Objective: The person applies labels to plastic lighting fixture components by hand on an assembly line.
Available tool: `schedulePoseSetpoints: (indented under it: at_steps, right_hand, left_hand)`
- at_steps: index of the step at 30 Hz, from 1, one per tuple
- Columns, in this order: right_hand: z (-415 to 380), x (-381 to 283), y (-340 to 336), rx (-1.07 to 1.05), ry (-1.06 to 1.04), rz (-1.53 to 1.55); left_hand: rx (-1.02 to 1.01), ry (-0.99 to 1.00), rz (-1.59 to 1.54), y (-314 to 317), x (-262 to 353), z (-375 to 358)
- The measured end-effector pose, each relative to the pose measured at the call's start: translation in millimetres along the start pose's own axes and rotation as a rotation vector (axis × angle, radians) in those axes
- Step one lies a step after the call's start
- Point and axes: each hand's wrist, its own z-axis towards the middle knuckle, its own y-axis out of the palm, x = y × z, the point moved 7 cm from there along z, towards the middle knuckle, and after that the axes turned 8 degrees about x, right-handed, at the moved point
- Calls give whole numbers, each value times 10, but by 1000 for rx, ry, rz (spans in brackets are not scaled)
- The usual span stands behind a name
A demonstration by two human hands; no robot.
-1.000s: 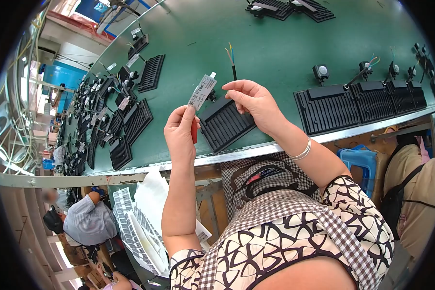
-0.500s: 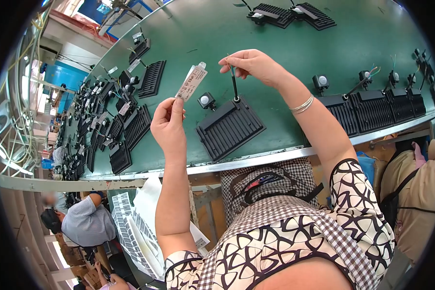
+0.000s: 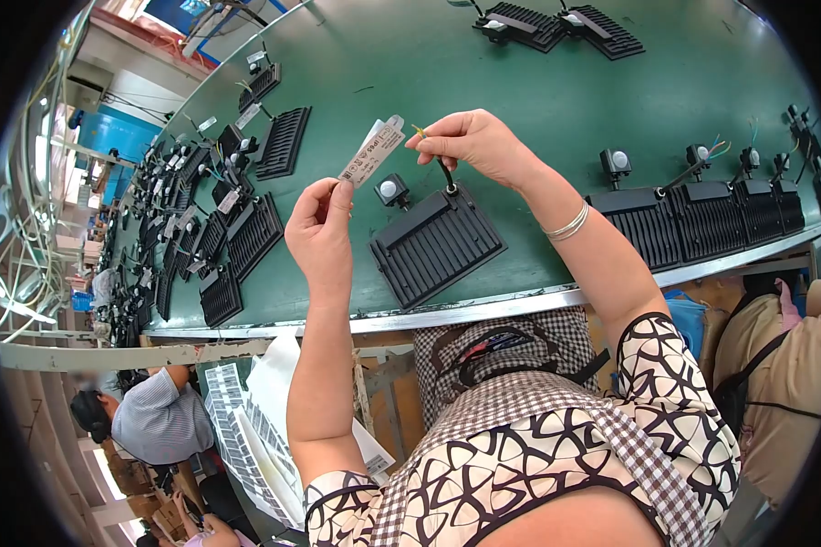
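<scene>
Pinched between thumb and fingers of my left hand (image 3: 324,223) is a silvery printed label (image 3: 374,153) marked IP65, tilted up to the right. My right hand (image 3: 470,146) is closed on the end of a black cable (image 3: 447,175), with a yellow-green wire tip (image 3: 419,133) sticking out past the fingers. That cable rises from a black finned floodlight (image 3: 438,248) lying on the green table below both hands. A small sensor with a white dome (image 3: 389,190) is attached at the floodlight's upper left.
More finned floodlights with sensors stand in a row (image 3: 716,219) at right. Two others (image 3: 556,29) lie at the far side, and many (image 3: 219,214) crowd the left. Label sheets (image 3: 255,438) hang below the metal table edge (image 3: 447,314). A person (image 3: 160,415) sits at lower left.
My right hand has lowered slightly and its fingers have closed further down on the cable end. The label in my left hand has tipped a little to the right, nearer the right hand.
</scene>
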Motion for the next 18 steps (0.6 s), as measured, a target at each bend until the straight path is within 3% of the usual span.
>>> schedulePoseSetpoints:
  at_steps: [18]
  right_hand:
    - [-64, 80, 25, 27, -74, -38]
  left_hand:
    - [-52, 4, 72, 132, -70, 38]
